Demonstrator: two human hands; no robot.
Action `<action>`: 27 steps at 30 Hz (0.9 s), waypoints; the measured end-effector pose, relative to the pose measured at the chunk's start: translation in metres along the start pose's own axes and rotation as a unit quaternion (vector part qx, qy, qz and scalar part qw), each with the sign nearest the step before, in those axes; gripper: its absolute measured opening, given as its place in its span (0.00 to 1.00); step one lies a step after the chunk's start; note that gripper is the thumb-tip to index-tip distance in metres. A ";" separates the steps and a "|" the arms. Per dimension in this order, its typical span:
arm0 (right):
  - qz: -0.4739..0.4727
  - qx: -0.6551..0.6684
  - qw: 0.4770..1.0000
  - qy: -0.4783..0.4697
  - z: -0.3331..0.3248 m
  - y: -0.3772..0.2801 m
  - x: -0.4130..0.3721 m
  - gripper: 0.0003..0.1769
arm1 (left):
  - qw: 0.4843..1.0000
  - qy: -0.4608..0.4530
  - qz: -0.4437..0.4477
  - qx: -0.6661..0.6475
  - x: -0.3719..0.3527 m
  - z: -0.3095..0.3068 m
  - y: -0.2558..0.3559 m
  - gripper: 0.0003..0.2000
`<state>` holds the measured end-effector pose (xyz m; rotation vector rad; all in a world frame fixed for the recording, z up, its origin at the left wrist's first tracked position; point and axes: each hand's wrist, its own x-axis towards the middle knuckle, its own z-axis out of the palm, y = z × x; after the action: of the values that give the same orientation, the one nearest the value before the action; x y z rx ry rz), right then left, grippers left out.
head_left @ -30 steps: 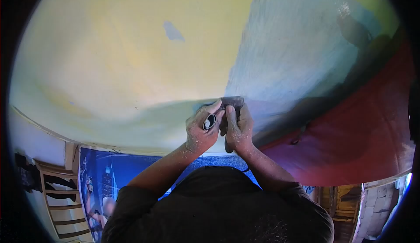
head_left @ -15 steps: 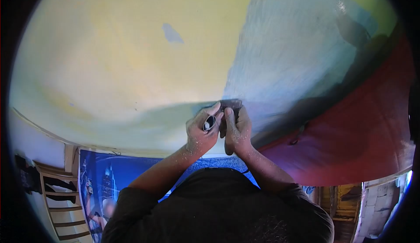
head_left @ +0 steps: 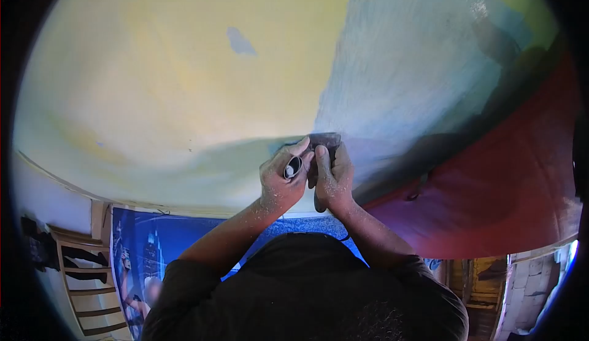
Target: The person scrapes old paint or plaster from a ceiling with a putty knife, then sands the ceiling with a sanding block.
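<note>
My right hand is closed round a dark scraper, its wide flat end up against the painted surface and its rounded handle end below my palm. Close beside it, my left hand is wrapped round a dark tube whose round end faces me, with something pale inside. My left fingertips meet the scraper near my right thumb. Pale dust covers both hands and forearms. The large painted surface is yellow at left, with a pale blue-grey band at right.
A red sheet spans the right side. Below the surface hangs a blue city-picture banner. A wooden ladder-like rack with dark items stands at lower left; wooden furniture and a block wall are at lower right.
Both hands keep their grips. The scraper's flat end has shifted slightly upward on the painted surface, and the tube in my left hand has risen a little.
</note>
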<state>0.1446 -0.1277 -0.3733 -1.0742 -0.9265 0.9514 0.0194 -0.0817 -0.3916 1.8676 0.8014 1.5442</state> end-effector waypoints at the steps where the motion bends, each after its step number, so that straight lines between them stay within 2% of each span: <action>1: -0.004 0.005 1.000 -0.001 0.001 0.000 0.001 0.13 | 1.000 -0.003 -0.006 -0.002 0.000 0.000 -0.002 0.15; 2: -0.001 -0.002 1.000 0.002 0.001 0.003 0.001 0.13 | 0.999 -0.002 0.026 0.021 0.000 -0.001 -0.001 0.15; 4: 0.006 -0.015 1.000 0.010 0.001 0.009 0.000 0.13 | 1.000 -0.003 0.027 0.014 -0.001 0.001 -0.006 0.16; 7: -0.013 0.011 1.000 -0.013 -0.001 0.004 0.001 0.13 | 1.000 -0.008 0.017 0.002 0.000 -0.001 0.000 0.16; 14: 0.006 -0.010 1.000 0.012 -0.001 0.017 0.000 0.13 | 1.000 -0.006 0.024 0.014 -0.001 0.000 -0.003 0.16; 19: -0.003 0.013 1.000 0.004 0.001 -0.001 0.000 0.12 | 1.000 -0.019 -0.005 0.001 0.004 -0.004 0.008 0.16; 20: -0.008 0.012 1.000 0.006 0.002 -0.002 0.000 0.12 | 1.000 -0.018 0.018 0.010 0.006 -0.003 0.006 0.15; 23: 0.015 0.015 1.000 0.001 0.001 0.006 -0.001 0.12 | 1.000 -0.017 -0.010 0.018 0.001 -0.003 0.006 0.14; 27: 0.012 0.005 1.000 0.000 -0.002 0.009 0.000 0.11 | 1.000 -0.006 -0.003 0.020 -0.001 -0.001 -0.003 0.14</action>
<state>0.1446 -0.1266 -0.3822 -1.0787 -0.9103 0.9753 0.0179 -0.0806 -0.3939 1.8996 0.8375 1.5233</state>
